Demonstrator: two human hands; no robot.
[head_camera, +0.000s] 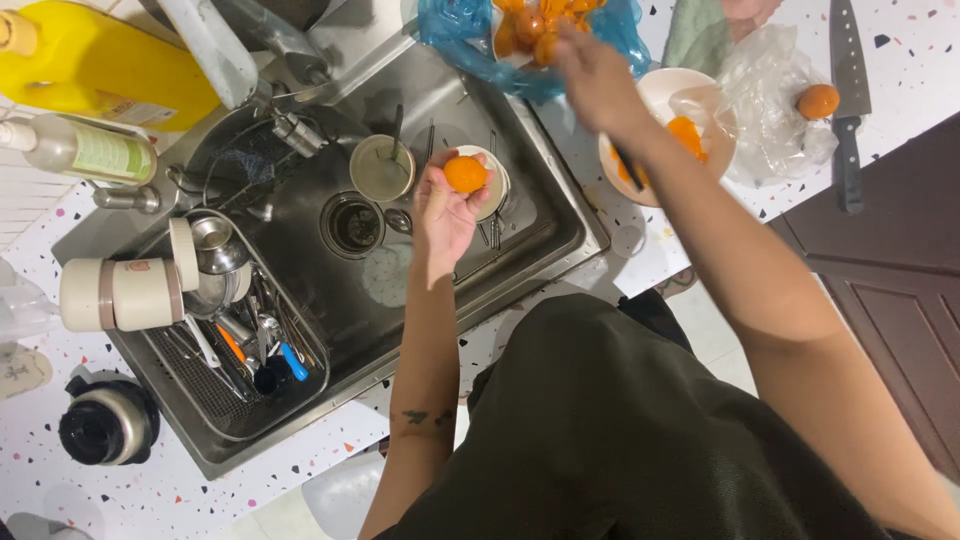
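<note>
My left hand (440, 215) is shut on a round peeled orange fruit (465, 174), held over the steel sink (540, 230) just above a small white dish. My right hand (597, 80) is blurred. It reaches over a blue plastic bag (450, 25) holding several orange fruit pieces (525, 25) at the sink's far corner. Whether it holds anything is unclear. Under my right forearm stands a pale bowl (660, 90) with orange pieces and a dark utensil in it.
A clear plastic bag (770, 110) with one orange fruit (818, 101) lies beside a black-handled knife (848, 100). The sink holds a cup (381, 168) and a wire rack (230, 400) of utensils. A yellow bottle (100, 60), a clear bottle (85, 150) and a white canister (125, 293) stand at left.
</note>
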